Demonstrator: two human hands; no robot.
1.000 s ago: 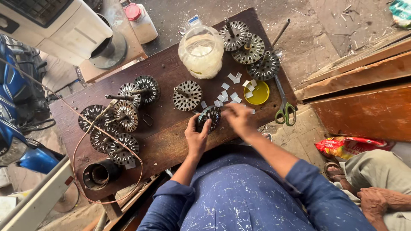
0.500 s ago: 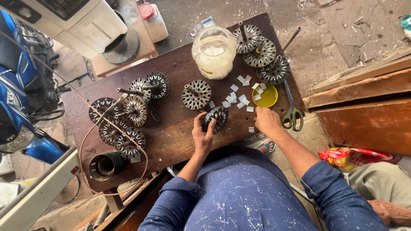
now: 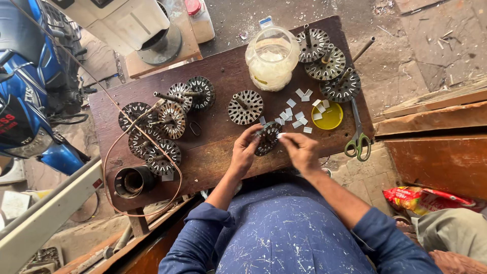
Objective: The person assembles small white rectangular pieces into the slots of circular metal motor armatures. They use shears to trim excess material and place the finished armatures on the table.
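A slotted metal stator core (image 3: 267,138) lies on the dark wooden bench (image 3: 213,157), near its front edge, and both hands are on it. The left hand (image 3: 244,150) grips the core's rim from nine o'clock, fingers clamped around it. The right hand (image 3: 300,150) comes in from three o'clock with fingers pinched together on a small white paper slip (image 3: 280,135) at the core's edge.

It looks as if the core's slots are being lined with these slips; how many slots are already filled is too small to tell.

At one o'clock from the core a scatter of cut white slips (image 3: 299,114) lies loose on the bench, so plenty of material is left, beside a yellow lid (image 3: 328,117). Green-handled scissors (image 3: 358,138) lie at three o'clock. Another core (image 3: 245,107) sits at eleven o'clock. A cluster of cores on shafts (image 3: 161,127) sits at nine o'clock, and three more cores (image 3: 327,61) at one o'clock, next to a clear plastic jar (image 3: 272,58). Whether those are finished or waiting cannot be told.
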